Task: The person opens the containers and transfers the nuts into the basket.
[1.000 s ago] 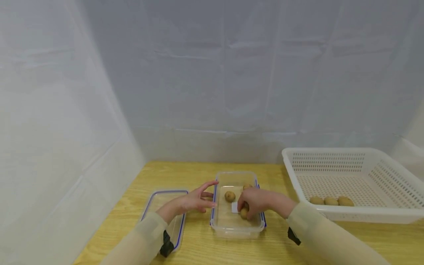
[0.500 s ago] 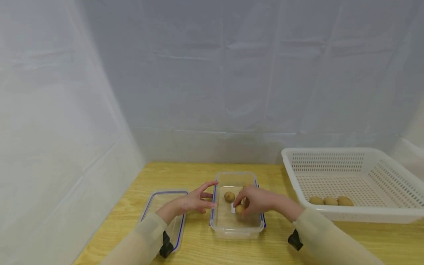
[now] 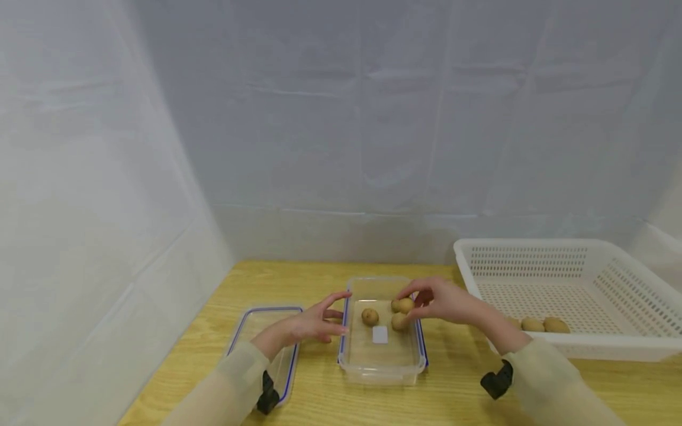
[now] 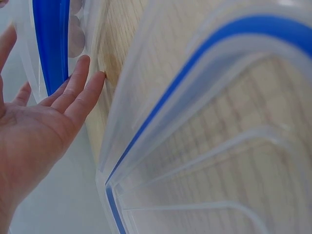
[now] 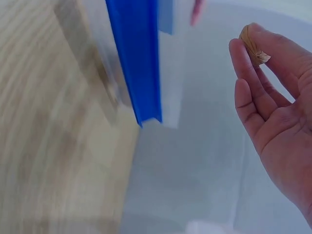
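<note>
My right hand [image 3: 439, 300] pinches a walnut [image 5: 251, 46] between thumb and fingertips, over the right side of a clear plastic container [image 3: 380, 373] with blue trim. Inside the container, one walnut [image 3: 370, 317] lies left of centre, and two more sit close by the right hand, the nearer walnut [image 3: 399, 322] just under the thumb. A small white square [image 3: 380, 335] lies on the container's floor. With fingers spread, my left hand [image 3: 311, 323] rests at the container's left rim. In the left wrist view its fingertips [image 4: 82, 63] are beside a blue latch [image 4: 52, 44].
A clear lid with a blue seal [image 3: 292, 378] lies on the wooden table [image 3: 319, 272], partly under my left forearm. At right stands a white perforated basket [image 3: 586, 343] with walnuts [image 3: 556, 325] along its near side. White sheeting [image 3: 341, 148] hangs behind and at the left.
My right hand has moved from low in the container up and right, holding a walnut at its right rim. More walnuts and the white square now show. The left hand has stayed put.
</note>
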`<state>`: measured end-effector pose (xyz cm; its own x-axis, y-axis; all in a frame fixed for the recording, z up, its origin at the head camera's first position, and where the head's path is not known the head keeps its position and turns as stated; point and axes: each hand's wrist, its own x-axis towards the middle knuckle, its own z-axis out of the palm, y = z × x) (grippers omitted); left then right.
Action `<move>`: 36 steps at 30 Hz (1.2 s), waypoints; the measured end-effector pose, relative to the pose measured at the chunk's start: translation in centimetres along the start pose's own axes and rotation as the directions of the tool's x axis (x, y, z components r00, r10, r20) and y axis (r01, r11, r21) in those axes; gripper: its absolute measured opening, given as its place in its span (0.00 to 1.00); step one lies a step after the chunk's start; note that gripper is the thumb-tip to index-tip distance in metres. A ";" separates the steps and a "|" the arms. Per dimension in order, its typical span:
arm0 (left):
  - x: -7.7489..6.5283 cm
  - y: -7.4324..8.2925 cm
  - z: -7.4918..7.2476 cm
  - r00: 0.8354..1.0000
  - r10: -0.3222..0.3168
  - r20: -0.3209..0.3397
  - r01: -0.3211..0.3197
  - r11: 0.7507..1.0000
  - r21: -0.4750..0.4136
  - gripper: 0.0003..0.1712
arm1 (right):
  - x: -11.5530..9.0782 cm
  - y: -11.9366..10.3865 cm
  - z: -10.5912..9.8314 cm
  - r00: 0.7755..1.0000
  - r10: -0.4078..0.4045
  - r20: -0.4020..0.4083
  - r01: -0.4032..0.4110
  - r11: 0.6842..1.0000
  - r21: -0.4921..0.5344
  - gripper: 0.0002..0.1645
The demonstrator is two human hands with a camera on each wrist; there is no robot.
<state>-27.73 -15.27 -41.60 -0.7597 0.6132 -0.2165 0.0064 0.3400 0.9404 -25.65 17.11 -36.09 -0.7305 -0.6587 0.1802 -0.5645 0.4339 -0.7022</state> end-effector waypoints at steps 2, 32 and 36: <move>0.0 0.0 0.0 1.000 -0.001 -0.001 0.001 1.000 -0.001 0.46 | -0.7 0.0 -0.7 0.999 -0.001 -0.034 0.001 1.000 -0.012 0.19; -0.1 0.2 0.2 1.000 -0.002 0.001 0.002 1.000 -0.007 0.47 | -9.0 0.8 -7.4 0.926 0.186 -0.328 -0.204 0.979 -0.021 0.23; -0.1 0.2 0.2 1.000 -0.001 0.000 0.001 1.000 -0.001 0.47 | -9.7 1.3 -7.8 0.921 0.180 -0.346 -0.209 0.977 -0.047 0.23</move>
<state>-27.55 -15.14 -41.48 -0.7594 0.6131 -0.2179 0.0046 0.3399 0.9404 -22.25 28.83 -33.38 -0.9072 -0.3158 0.2779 -0.4172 0.5900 -0.6912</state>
